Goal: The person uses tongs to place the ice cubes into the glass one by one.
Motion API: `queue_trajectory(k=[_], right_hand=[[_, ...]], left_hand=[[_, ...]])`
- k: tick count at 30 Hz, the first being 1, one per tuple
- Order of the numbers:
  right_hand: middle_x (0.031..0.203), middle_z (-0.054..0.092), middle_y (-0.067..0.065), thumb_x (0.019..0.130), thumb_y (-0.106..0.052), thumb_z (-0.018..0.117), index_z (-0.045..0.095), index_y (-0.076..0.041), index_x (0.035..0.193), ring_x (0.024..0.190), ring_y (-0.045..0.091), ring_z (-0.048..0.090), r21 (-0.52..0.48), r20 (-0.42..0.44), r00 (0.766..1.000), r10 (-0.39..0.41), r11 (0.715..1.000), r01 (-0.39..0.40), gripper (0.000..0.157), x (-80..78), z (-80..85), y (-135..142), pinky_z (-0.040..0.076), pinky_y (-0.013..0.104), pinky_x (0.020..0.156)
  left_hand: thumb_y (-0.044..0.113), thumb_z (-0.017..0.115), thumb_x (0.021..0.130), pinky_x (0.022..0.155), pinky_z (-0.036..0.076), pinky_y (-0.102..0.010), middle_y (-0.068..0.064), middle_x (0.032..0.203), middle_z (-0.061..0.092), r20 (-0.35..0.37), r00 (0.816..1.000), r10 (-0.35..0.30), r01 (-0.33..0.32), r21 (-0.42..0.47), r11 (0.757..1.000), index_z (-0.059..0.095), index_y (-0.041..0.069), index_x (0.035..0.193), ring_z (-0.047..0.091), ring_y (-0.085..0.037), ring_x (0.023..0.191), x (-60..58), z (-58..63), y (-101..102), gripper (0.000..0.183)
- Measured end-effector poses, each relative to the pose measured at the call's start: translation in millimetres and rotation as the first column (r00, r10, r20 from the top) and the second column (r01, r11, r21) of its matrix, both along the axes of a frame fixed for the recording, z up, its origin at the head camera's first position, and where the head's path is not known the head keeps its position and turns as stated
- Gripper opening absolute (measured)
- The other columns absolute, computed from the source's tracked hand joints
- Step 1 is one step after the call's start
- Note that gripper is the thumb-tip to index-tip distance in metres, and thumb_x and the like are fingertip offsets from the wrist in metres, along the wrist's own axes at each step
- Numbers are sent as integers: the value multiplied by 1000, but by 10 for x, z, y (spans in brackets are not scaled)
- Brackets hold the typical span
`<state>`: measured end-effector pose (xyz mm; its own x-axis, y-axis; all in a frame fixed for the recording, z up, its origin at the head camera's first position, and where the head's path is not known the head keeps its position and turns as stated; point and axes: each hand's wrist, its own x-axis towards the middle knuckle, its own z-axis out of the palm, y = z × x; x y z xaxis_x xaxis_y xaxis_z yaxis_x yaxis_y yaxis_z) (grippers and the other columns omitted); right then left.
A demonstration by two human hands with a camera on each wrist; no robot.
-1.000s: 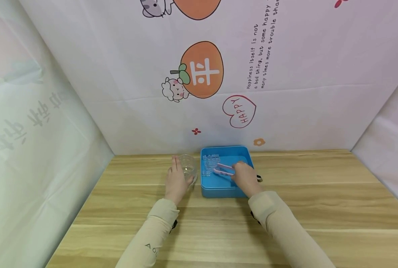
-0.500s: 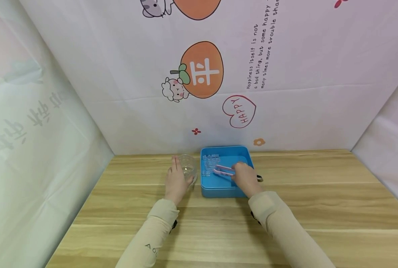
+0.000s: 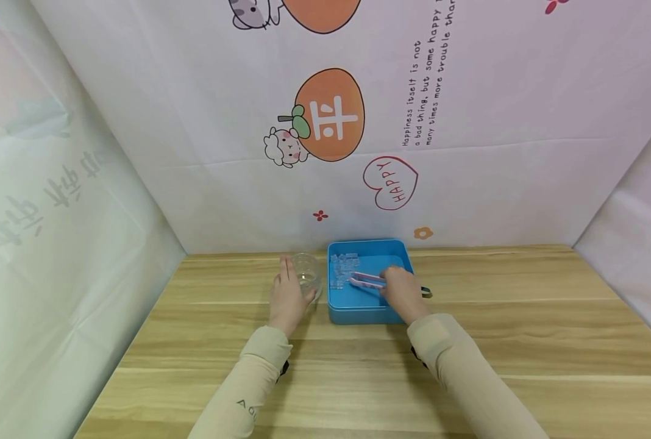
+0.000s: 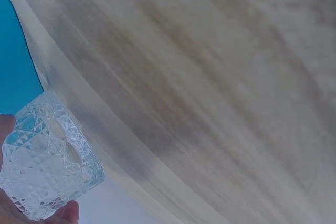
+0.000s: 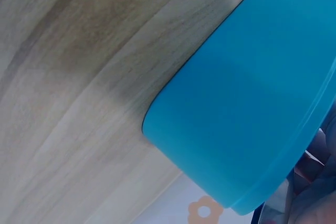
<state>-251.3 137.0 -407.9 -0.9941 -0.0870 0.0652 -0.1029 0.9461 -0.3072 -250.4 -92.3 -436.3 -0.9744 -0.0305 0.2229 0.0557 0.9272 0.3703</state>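
My left hand (image 3: 288, 299) grips a clear glass tumbler (image 3: 306, 267), fingers along its left side and thumb at its right. The left wrist view shows the tumbler's diamond-cut pattern, with fingertips (image 4: 67, 212) curled round it. Just right of it stands a blue box (image 3: 358, 316). Several small clear cubes (image 3: 344, 267) lie in the box's left part. My right hand (image 3: 403, 294) holds pink-tipped tongs (image 3: 366, 283) low inside the box, their tips pointing left at the cubes. Whether a cube sits between the tips I cannot tell.
The box and tumbler stand near the back edge of the wooden table (image 3: 347, 384). A printed white cloth (image 3: 249, 201) hangs right behind them, and more cloth (image 3: 84, 244) closes off the left side. A shiny dark-edged end piece (image 3: 426, 292) juts out right of my right hand.
The arms of the tongs have drawn closer together, while my right hand has barely shifted. My left hand and the tumbler stay where they were.
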Motion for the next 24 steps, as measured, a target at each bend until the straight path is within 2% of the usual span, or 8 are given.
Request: queue_trajectory(k=[6, 11, 17, 24], right_hand=[[102, 70, 17, 83, -8, 71, 70, 3, 108, 88, 28, 65, -3, -12, 1000, 5, 1000, -5, 27, -3, -11, 15, 56, 42, 80], [104, 70, 18, 83, -8, 71, 69, 3, 109, 92, 29, 65, -1, -3, 1000, 10, 1000, -10, 28, -7, 4, 35, 56, 43, 83], [108, 69, 19, 84, -6, 69, 68, 4, 111, 94, 31, 65, -26, 12, 1000, 9, 1000, -9, 30, 6, 47, 86, 56, 43, 82], [106, 69, 20, 83, -5, 69, 68, 5, 111, 95, 31, 65, -35, -29, 999, 13, 999, -14, 29, 15, 65, 146, 57, 42, 80]], left_hand=[[36, 72, 84, 105, 44, -45, -20, 159, 18, 10, 1000, 1, -1, 9, 1000, 17, -5, 150, 48, -38, 126, -4, 2, 0, 95], [36, 72, 83, 105, 44, -46, -19, 159, 17, 10, 1000, -2, 1, 16, 1000, 16, -4, 150, 47, -38, 126, 6, 13, -7, 96], [36, 73, 82, 103, 45, -47, -21, 158, 19, -17, 1000, -12, 12, 11, 1000, 19, -6, 149, 49, -39, 124, 32, 24, -13, 96], [34, 73, 82, 105, 43, -48, -22, 157, 20, -25, 1000, -14, 14, 27, 1000, 19, -7, 149, 48, -41, 125, 50, 32, -4, 95]])
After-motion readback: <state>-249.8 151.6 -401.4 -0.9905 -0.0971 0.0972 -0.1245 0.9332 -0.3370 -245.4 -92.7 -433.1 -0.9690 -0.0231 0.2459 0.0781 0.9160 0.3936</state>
